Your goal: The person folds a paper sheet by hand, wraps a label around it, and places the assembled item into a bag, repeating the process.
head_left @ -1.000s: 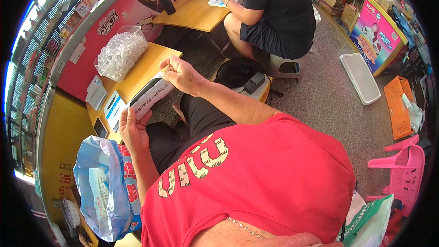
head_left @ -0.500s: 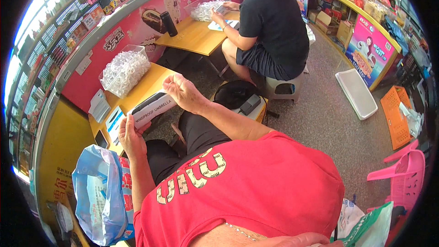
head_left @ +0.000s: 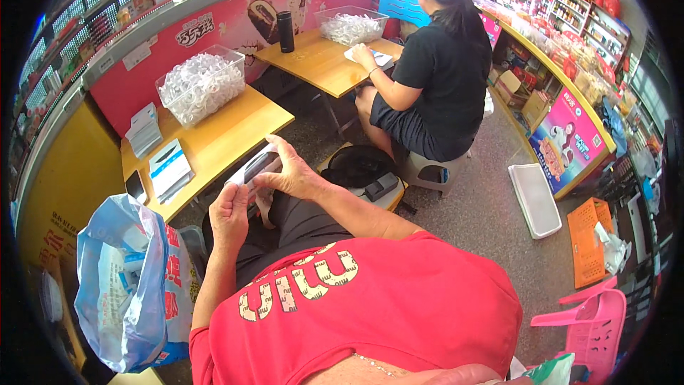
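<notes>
Card sleeve, white with a dark strip, was held aslant over the seated person's lap, just off the near edge of a wooden surface. The left hand pinched its lower left end between thumb and bent fingers. The right hand curved round the other end, thumb on the near side and forefinger reaching over the far corner. The fingers hid part of it, so whether its folds sat square could not be told.

Handling thin card well seemed to call for a light, even grip: one end steadied, the other guided along its crease, with little squeeze in the middle, where it could buckle.

On the surface lay a flat pile of printed cards, a phone beside it, a second card stack and, farther back, a clear tub heaped with white rings. A blue bag stood at the person's left. Beyond, a co-worker in black sat at another surface.
</notes>
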Tool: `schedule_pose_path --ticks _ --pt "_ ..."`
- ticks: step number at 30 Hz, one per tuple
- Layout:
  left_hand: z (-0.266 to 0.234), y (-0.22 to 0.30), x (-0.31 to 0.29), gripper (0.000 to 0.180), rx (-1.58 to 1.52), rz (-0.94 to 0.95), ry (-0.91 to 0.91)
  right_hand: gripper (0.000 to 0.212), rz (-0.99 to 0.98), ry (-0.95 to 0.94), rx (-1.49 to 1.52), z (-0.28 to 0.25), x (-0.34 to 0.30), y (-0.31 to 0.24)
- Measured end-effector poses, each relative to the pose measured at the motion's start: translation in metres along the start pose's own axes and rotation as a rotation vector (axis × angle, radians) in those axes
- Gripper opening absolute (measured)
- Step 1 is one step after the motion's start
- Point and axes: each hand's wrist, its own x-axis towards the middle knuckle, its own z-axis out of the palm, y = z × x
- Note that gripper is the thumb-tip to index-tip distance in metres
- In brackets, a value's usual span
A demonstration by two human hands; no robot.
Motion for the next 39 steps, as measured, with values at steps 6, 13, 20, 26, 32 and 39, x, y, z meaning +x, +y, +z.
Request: schedule_pose_path --ticks 6,13,20,26,32,39 --pt "0.000 0.000 -0.005 0.015 0.110 -0.028 -0.009 0.076 -0.018 0.072 -0.011 0.004 -0.004 -0.001" --pt "-0.028 0.017 -0.010 0.022 -0.432 -0.245 0.240 0.035 -0.285 0.179 -0.004 0.017 0.004 -0.002" --pt "-0.119 0.091 -0.052 0.019 0.217 0.267 0.763 0.032 0.128 0.027 0.249 0.026 0.004 0.066" --pt "-0.184 0.157 -0.108 0.015 0.579 0.475 1.169 0.021 0.079 -0.651 -0.141 0.092 -0.045 0.164" --pt "-0.201 0.145 -0.132 0.019 1.124 -0.173 1.154 0.022 0.465 -0.747 -0.047 0.093 -0.048 0.164" --pt "-0.122 0.058 -0.059 0.019 0.603 0.075 0.310 0.024 0.272 -0.756 -0.277 0.101 -0.039 0.166"
